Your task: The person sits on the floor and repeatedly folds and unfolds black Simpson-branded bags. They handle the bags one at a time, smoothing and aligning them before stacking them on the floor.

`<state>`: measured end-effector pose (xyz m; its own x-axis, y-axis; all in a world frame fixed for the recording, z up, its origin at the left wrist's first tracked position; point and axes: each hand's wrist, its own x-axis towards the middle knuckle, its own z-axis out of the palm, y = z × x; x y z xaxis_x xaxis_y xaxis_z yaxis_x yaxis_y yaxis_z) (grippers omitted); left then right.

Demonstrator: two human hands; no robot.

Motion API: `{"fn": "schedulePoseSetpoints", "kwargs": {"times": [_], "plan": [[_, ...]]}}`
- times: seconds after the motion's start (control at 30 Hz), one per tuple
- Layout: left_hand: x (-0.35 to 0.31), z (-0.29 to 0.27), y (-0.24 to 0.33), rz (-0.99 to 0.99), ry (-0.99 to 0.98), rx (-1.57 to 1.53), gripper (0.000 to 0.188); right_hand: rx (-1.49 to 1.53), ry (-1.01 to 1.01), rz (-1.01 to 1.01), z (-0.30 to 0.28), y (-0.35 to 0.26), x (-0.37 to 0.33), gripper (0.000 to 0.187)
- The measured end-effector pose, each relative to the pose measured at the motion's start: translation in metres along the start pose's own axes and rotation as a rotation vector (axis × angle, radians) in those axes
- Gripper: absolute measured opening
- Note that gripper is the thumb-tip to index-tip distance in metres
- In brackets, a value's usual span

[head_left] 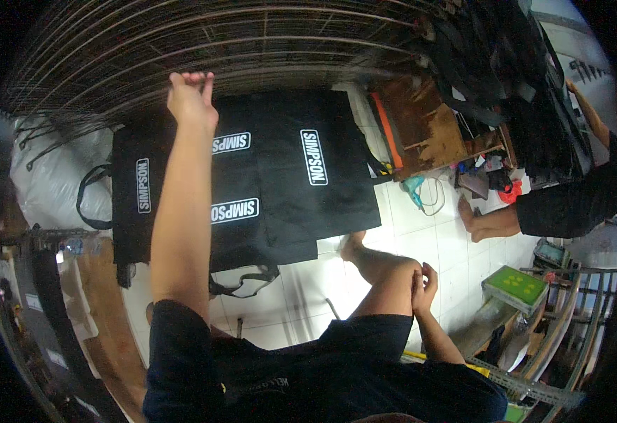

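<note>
White tile floor [407,243] spreads beneath the place where I sit, showing bright past the near edge of the work. Closest to me, my right hand [425,287] rests on my bare knee [396,278], fingers loosely bent and apart with nothing visible in them, off beyond the near right corner of the cloth.

Ahead of me, black cloth bags [287,211] with white printed labels lie flat and overlapping, hiding whatever carries them. Together they run longest from left to right; one handle [269,273] loops over the near edge and another juts past the left edge. My left forearm crosses them from near to far, so my left hand [194,102] is clearly the nearer one, raised around their far edge toward the far left corner. From those fingers, most of the cloth lies back toward me and to the right. The fingers are partly curled; I cannot tell whether they touch or hook a wire.

Farther on, a wire rack [280,35] spans the background. Off the right edge stands a worn wooden cabinet [428,116], and beyond it a co-worker's leg [495,224].
</note>
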<state>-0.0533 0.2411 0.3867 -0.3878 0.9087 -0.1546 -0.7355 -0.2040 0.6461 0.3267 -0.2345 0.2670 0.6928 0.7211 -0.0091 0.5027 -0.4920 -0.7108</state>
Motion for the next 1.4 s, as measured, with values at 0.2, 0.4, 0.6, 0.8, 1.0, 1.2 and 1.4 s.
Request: {"fn": "schedulePoseSetpoints", "kwargs": {"times": [0.2,0.4,0.6,0.8,1.0,1.2,1.4], "plan": [[-0.049,-0.046,-0.006,-0.036,0.111,0.103,0.03,-0.009,-0.029,-0.027,0.003,-0.012,0.001,0.038],[-0.116,-0.131,-0.024,-0.255,0.252,0.207,0.03,-0.018,-0.048,-0.014,0.007,-0.003,0.004,0.042],[-0.172,-0.251,-0.081,-0.492,0.614,0.296,0.024,-0.016,-0.093,0.013,0.008,-0.006,0.008,0.044],[-0.18,-0.363,-0.156,-0.58,0.771,0.253,0.022,0.059,-0.107,0.011,0.006,-0.014,0.007,0.047],[-0.172,-0.378,-0.173,-0.632,0.874,0.252,0.032,-0.005,-0.139,-0.03,-0.001,0.013,0.016,0.043],[-0.169,-0.393,-0.183,-0.602,0.92,0.182,0.035,-0.016,-0.146,0.029,0.001,-0.009,0.019,0.042],[-0.178,-0.388,-0.182,-0.585,0.896,0.279,0.027,-0.003,-0.153,-0.026,0.001,-0.008,0.019,0.042]]}}
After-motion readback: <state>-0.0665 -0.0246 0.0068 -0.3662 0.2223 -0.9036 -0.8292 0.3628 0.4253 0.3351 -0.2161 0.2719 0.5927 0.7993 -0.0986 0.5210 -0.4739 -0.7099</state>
